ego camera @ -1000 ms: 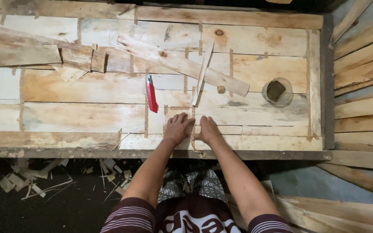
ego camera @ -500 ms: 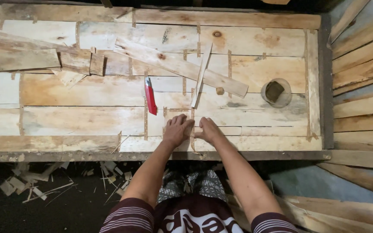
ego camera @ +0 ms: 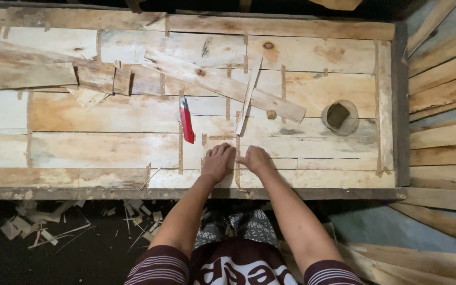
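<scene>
Head view, straight down, workbench (ego camera: pixel 291 47) close.

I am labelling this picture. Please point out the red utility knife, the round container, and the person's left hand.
red utility knife (ego camera: pixel 187 122): head view, middle of handle.
round container (ego camera: pixel 329 122): head view, left rim.
left hand (ego camera: pixel 218 162): head view, back of hand.

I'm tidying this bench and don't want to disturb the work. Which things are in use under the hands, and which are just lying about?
In use:
- left hand and right hand, pressing side by side on the sheet of joined wood veneer
- tape strip on the seam between them

Lying about:
- red knife
- thin stick
- long plank
- round cup
- floor scraps
</scene>
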